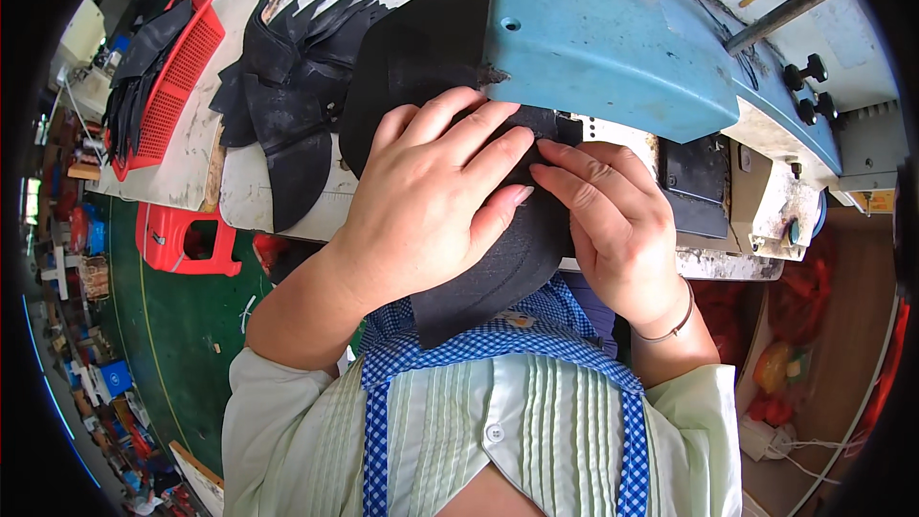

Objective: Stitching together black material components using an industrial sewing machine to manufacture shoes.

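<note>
Left hand point(431, 201) and right hand point(613, 220) flat, fingers spread, pinning black fabric point(498, 278) under the blue machine head point(603, 38), steadying it; nothing gripped.

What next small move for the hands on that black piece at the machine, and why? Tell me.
Probably ease the black fabric piece a little further under the blue machine head. Both the left hand and right hand press it flat there, fingertips meeting at the head's edge, while much of the piece hangs off the table toward the person.

Green floor point(182, 325) lies left of the white surface point(249, 196). A red stool point(187, 239) stands just below its edge; a red basket point(187, 62) rests on it.
</note>
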